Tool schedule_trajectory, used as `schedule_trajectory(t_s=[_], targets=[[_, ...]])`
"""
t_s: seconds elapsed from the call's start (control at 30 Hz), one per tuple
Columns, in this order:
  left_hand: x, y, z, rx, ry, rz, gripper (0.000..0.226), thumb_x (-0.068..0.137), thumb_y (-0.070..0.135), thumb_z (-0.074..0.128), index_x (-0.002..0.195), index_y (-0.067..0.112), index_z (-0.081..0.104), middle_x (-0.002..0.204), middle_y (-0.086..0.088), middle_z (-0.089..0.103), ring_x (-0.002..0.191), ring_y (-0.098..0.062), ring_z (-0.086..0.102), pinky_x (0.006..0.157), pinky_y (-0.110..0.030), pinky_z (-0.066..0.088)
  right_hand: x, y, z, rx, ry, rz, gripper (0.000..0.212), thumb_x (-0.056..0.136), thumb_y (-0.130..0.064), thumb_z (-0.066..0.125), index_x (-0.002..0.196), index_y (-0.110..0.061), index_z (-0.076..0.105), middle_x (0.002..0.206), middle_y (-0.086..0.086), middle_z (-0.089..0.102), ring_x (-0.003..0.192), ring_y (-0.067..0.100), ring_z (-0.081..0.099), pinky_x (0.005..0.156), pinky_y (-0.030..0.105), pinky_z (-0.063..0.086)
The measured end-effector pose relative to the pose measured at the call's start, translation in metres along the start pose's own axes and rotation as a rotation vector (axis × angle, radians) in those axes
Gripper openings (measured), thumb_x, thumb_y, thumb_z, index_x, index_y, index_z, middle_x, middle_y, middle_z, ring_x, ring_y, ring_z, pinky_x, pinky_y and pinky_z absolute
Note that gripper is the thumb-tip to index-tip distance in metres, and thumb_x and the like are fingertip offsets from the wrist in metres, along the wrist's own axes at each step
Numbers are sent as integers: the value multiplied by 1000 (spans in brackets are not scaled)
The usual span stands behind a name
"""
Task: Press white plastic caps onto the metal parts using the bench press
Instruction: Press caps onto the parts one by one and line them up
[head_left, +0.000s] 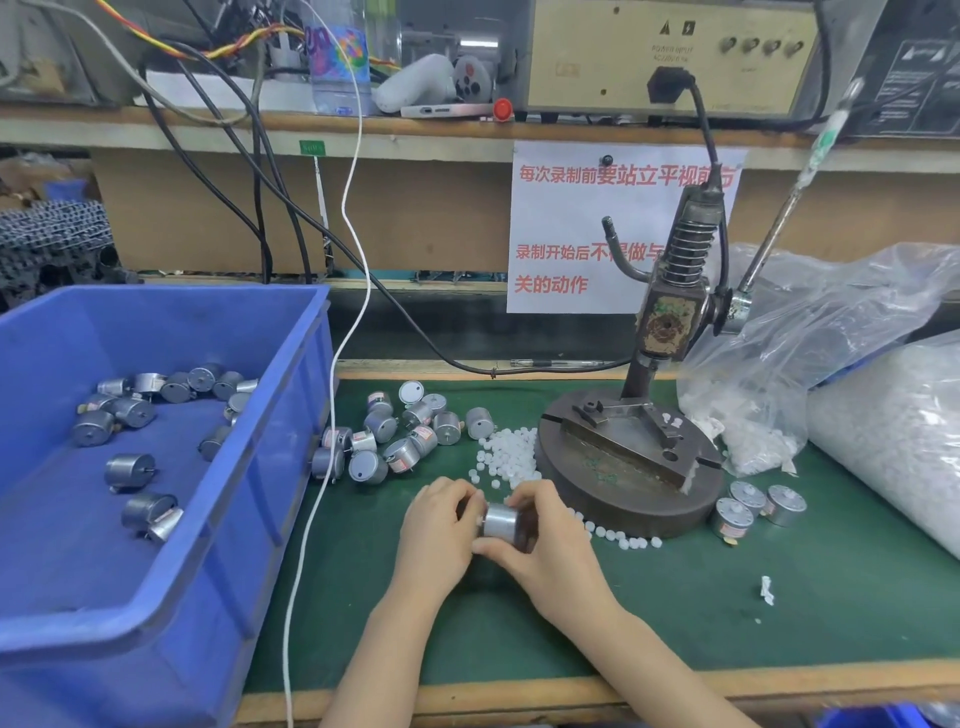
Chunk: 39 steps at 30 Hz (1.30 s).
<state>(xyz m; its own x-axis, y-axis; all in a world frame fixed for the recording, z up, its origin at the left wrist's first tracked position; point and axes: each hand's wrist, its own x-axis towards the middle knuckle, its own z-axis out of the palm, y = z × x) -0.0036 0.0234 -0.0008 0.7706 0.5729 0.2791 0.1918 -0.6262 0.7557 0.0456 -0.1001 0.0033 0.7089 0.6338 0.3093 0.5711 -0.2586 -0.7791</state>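
Metal part between both: left grip pinches its end, right grip wraps body, near press.

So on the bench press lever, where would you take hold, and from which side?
Take the lever at its green-wrapped upper section, likely with the right hand reaching up from the right. The rod slants up and right from the bench press, so its far end should give the most leverage, and plastic bags crowd its lower part. That hand now holds a metal part.
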Motion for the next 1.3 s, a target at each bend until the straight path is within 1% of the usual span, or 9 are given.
schedule_trajectory(t_s=[0.3,0.53,0.7,0.83,0.93,1.0,1.07,1.13,1.3], targets=[[-1,-1,1,-5,20,10,15,89,14,55,78,10,65,75,4,51,83,-19,50,76,-28,38,2,4,-5,135,186,62,50,77,-14,74,98,-45,40,102,-22,55,94,-6,53,79,5,37],[0,0,1,-11,29,-6,16,88,16,55,77,12,65,73,9,49,82,-16,49,69,-24,33,4,4,-6,122,272,4,48,75,-7,75,93,-38,43,108,-21,53,98,8,57,84,22,44],[0,-1,2,-14,35,-15,17,89,17,54,78,11,66,73,7,50,82,-16,49,68,-25,32,14,-1,-31,73,376,-42,42,75,-13,76,92,-41,49,99,-17,55,87,-6,53,75,4,37],[0,-2,2,-24,37,-22,17,89,17,54,78,11,66,75,6,51,82,-16,49,67,-24,31,30,7,-68,53,363,73,39,77,-26,74,102,-41,50,100,-26,54,93,-12,51,75,5,36],[0,-2,3,-22,38,-22,17,89,17,54,78,10,66,75,6,51,82,-15,49,67,-23,31,43,18,-94,-115,320,94,40,79,-29,72,115,-31,54,103,-16,56,102,1,47,76,9,32],[0,-2,2,-22,41,-21,17,89,18,55,78,10,66,75,6,51,82,-16,49,67,-24,31,50,26,-108,-214,267,105,42,82,-26,69,122,-24,55,101,-5,59,107,13,48,85,20,35],[0,-2,2,-22,41,-18,17,89,17,55,79,10,67,74,7,50,81,-16,49,67,-23,31,54,34,-117,-329,206,91,43,85,-23,66,126,-22,54,94,4,62,105,23,48,92,32,35],[0,-1,2,-27,40,-20,18,89,17,55,78,10,66,74,7,50,80,-15,49,66,-23,30,56,42,-122,-440,180,49,41,87,-21,63,127,-23,55,91,3,60,109,26,45,93,33,27],[0,-1,2,-19,35,-26,18,89,17,55,78,10,66,75,7,51,80,-16,49,68,-24,32,63,54,-127,-532,156,63,41,93,-25,55,134,-23,49,133,3,53,131,25,32,103,35,20]])
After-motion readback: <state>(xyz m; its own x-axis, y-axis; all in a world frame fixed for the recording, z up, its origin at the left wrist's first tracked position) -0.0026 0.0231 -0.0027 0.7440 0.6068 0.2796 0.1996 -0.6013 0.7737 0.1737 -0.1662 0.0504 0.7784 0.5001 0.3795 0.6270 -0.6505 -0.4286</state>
